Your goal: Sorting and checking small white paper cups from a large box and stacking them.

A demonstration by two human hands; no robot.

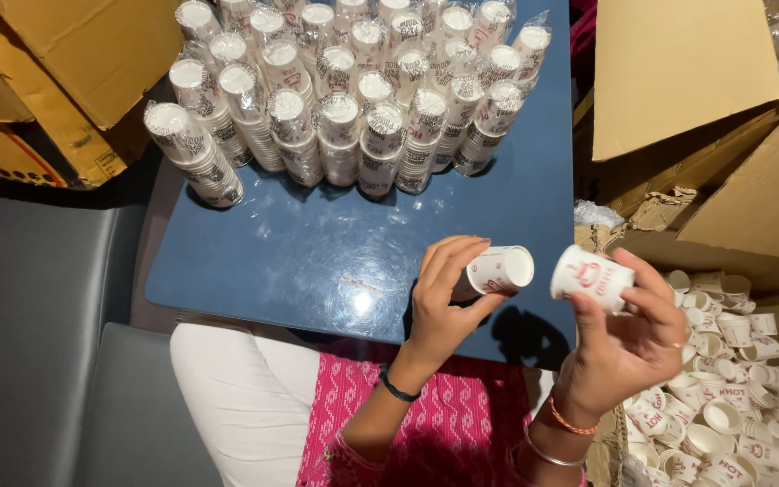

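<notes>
While the person's lap — white trousers and a pink patterned cloth — fills the bottom centre of the frame, both hands are raised just above it over the near edge of a blue table. At lower centre, the left hand pinches a small white paper cup between thumb and curled fingers; the cup lies on its side, long axis roughly level, with its open mouth pointing to the right of the frame. Just beside it, at lower right, the right hand grips a second white paper cup printed in red, fingers wrapped over it and the thumb beneath. This one also lies tilted on its side, its closed base pointing left toward the first cup's mouth. The two cups are near each other but apart, a small gap between them.

At the lower right edge, an open cardboard box holds a loose heap of white paper cups, tumbled every way, many with red print showing. Its flaps stand open toward the upper right.

Farther off, at top centre of the table, sleeves of stacked cups wrapped in clear plastic stand close together in rows, white ends facing up. Another cardboard box sits at upper left — what it holds cannot be seen. A grey seat occupies the lower left.
</notes>
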